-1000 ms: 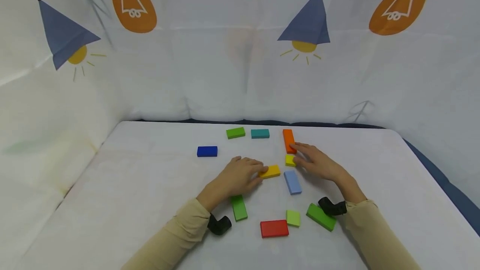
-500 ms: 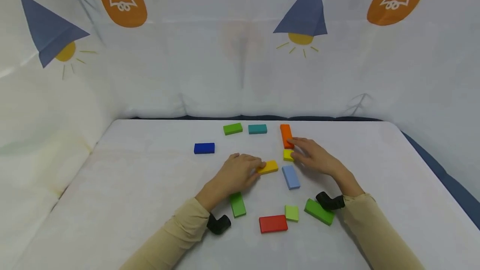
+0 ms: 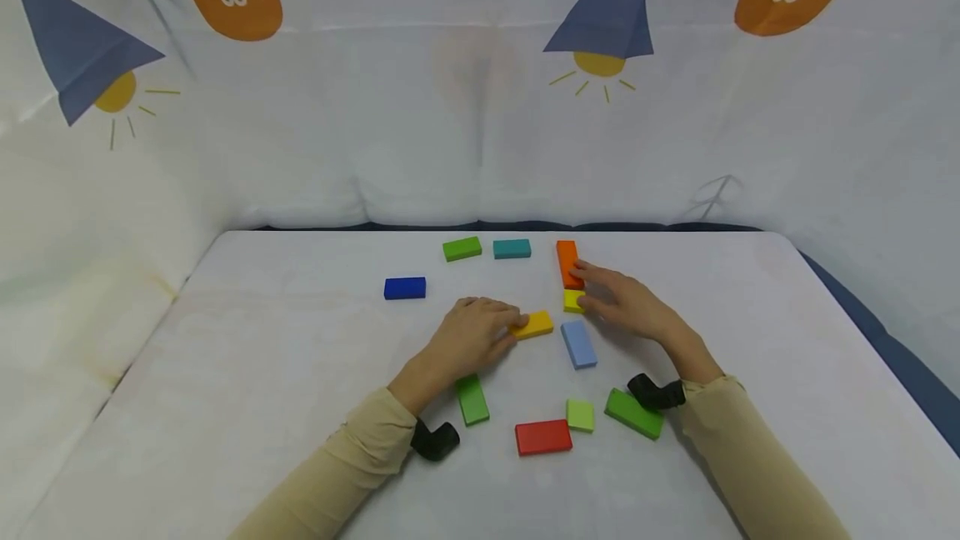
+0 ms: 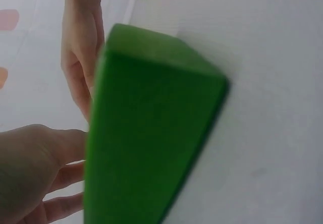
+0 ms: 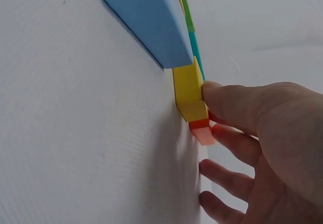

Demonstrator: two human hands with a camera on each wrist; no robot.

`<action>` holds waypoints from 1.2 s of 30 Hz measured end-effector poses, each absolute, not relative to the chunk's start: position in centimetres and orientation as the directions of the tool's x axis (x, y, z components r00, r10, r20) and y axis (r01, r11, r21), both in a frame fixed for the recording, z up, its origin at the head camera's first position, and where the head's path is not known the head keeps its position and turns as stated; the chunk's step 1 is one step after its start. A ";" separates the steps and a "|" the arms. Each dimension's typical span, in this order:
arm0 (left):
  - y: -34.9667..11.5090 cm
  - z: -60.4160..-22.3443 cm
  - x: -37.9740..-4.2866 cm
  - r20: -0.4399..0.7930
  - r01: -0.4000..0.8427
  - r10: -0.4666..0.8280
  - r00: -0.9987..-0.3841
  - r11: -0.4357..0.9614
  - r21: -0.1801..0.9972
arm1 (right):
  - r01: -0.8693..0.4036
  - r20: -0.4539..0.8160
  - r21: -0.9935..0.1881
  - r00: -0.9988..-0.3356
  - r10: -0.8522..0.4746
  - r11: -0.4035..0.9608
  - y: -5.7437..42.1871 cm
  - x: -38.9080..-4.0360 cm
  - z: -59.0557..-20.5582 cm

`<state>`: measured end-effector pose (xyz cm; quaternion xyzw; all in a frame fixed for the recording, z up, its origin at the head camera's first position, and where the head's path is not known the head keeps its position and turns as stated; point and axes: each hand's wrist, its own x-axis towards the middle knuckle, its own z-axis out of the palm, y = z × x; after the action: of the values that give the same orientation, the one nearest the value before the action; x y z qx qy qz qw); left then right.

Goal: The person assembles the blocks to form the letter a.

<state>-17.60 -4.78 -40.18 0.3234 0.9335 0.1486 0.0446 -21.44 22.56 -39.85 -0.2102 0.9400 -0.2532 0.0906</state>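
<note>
In the head view, my left hand (image 3: 468, 340) pinches the left end of an amber block (image 3: 535, 324) between thumb and fingers. My right hand (image 3: 626, 302) lies with relaxed fingers beside two blocks. Its thumb touches a small yellow block (image 5: 188, 85), while the index finger reaches an orange block (image 3: 567, 263) standing end to end with the yellow one. Just below these lies a light blue block (image 3: 578, 345), apart from both hands. A green block (image 4: 146, 128) fills the left wrist view and hides the left fingertips.
Toward the back lie a dark blue block (image 3: 405, 288), a green block (image 3: 462, 249) and a teal block (image 3: 512, 249). Nearer are a red block (image 3: 543, 438), a small lime block (image 3: 580, 416) and a green block (image 3: 632, 413) by the right wrist, all on a white table (image 3: 285, 357).
The head view has tilted down slightly, shifting everything upward in the picture. Both hands and the blocks keep their places relative to each other.
</note>
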 end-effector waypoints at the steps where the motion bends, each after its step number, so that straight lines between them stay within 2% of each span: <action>1: -4.8 -40.2 -17.6 0.014 0.590 0.617 -0.787 0.746 0.307 | -0.352 -0.063 -0.513 -0.894 -0.443 0.783 22.6 -21.4 -39.8; 36: -4.9 -40.4 -17.7 0.027 0.590 0.618 -0.786 0.736 0.332 | -0.408 -0.031 -0.522 -0.869 -0.495 0.749 22.5 -21.0 -39.5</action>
<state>-17.68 -4.92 -40.38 0.3243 0.9307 0.1637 0.0426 -21.00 22.47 -39.54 -0.2423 0.9313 -0.2586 0.0838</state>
